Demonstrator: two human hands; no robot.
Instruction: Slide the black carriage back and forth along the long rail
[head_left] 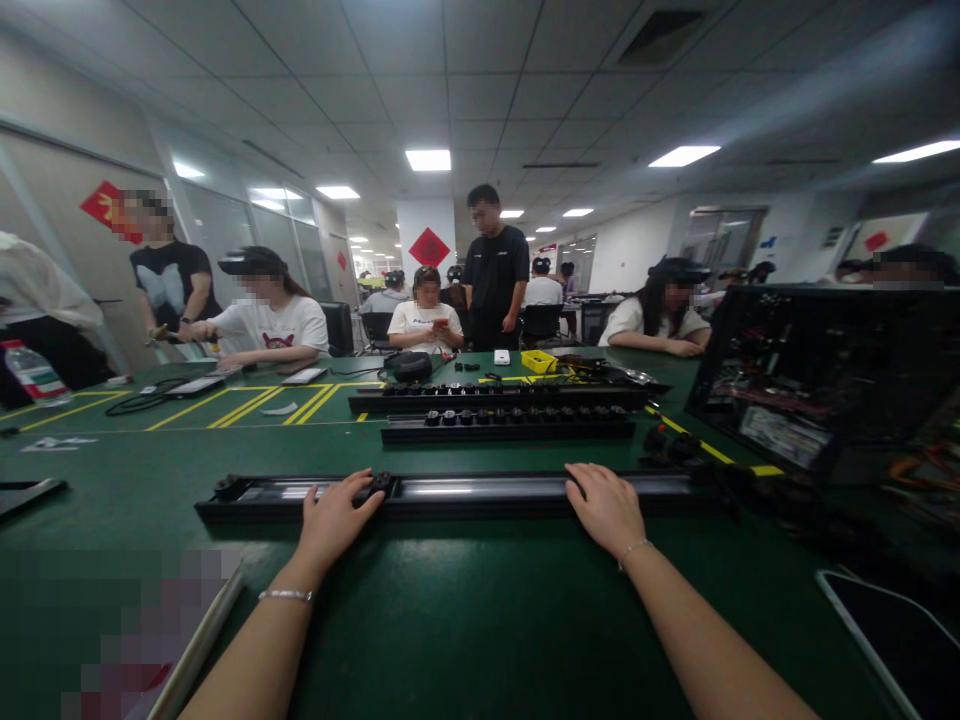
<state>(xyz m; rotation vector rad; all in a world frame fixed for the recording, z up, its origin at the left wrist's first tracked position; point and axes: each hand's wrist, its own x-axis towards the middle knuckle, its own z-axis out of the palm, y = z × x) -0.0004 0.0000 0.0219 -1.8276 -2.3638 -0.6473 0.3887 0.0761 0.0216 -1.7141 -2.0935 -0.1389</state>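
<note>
At the left of the green worktop (480,610), toward its far left corner, stands a bottle (41,378) with a red cap. Further right, a long black trough (480,490) lies with its long axis running left to right, roughly parallel to the worktop's far edge. The left hand (336,515) is laid over its left half, thumb against a small black block (382,484) set across the channel; whether the fingers grasp it I cannot tell. The block lies just right of this hand, which is much the nearer of the 2. Beyond, toward the far edge, 2 black strips (508,432) carry rows of small round parts. The right hand (609,505) rests over the trough's right half, its grip unclear. An open computer case (787,385) stands along the right edge.
</note>
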